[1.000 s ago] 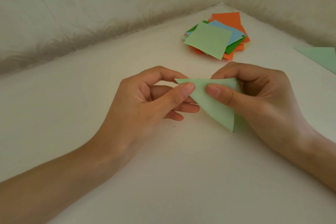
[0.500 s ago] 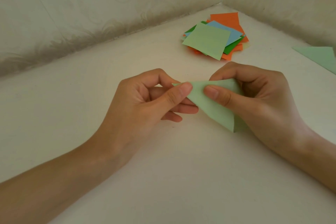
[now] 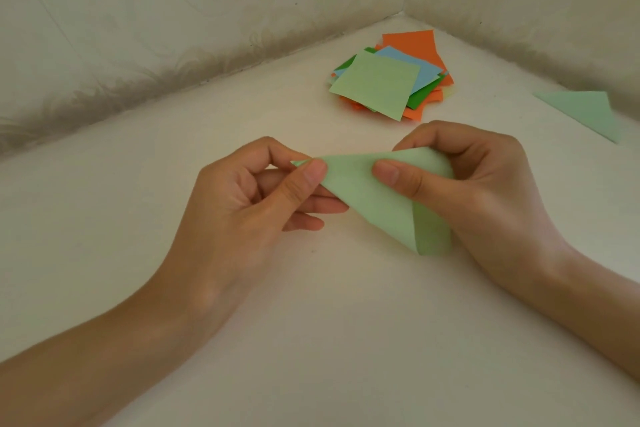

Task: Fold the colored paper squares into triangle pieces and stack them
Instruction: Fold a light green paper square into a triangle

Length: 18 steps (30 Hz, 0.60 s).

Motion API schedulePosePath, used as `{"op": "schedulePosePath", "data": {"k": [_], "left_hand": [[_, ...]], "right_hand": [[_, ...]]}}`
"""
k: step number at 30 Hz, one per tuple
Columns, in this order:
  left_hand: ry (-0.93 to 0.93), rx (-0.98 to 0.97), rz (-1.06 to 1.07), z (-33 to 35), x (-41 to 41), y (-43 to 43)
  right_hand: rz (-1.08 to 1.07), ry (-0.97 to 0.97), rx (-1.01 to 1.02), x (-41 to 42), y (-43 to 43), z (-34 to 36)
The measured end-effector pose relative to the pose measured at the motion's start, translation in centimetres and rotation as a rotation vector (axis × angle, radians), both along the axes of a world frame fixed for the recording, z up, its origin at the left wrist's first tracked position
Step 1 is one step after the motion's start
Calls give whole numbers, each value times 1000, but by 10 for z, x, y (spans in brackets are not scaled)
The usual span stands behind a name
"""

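Left hand (image 3: pixel 242 204) pinches the green paper (image 3: pixel 374 198) by its left tip, thumb against forefinger. The paper sits between both hands just above the surface (image 3: pixel 311 322), long edge running left-right, free point toward the person. Right hand (image 3: pixel 485 191) grips the right corner, thumb on top. The crease looks unfinished, hard to tell. Unfolded squares (image 3: pixel 381 87) lie behind. The finished triangle (image 3: pixel 588 111) is far right, nearer the right hand.
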<state>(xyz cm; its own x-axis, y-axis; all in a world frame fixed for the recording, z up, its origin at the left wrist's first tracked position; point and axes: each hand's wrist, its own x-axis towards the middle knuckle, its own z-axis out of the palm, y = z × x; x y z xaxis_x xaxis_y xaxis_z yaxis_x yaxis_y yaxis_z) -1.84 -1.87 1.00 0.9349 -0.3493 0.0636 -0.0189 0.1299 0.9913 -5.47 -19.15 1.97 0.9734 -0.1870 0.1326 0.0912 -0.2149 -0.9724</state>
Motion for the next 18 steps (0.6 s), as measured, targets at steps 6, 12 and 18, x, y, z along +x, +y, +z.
{"op": "schedulePosePath", "data": {"k": [6, 12, 18], "left_hand": [[-28, 3, 15, -2, 1, 0], [-40, -5, 4, -3, 3, 2], [-37, -43, -45, -2, 3, 8]], "right_hand": [[-9, -34, -12, -1, 1, 0], [-18, -49, -34, 1, 0, -2], [-25, -39, -26, 6, -4, -3]]}}
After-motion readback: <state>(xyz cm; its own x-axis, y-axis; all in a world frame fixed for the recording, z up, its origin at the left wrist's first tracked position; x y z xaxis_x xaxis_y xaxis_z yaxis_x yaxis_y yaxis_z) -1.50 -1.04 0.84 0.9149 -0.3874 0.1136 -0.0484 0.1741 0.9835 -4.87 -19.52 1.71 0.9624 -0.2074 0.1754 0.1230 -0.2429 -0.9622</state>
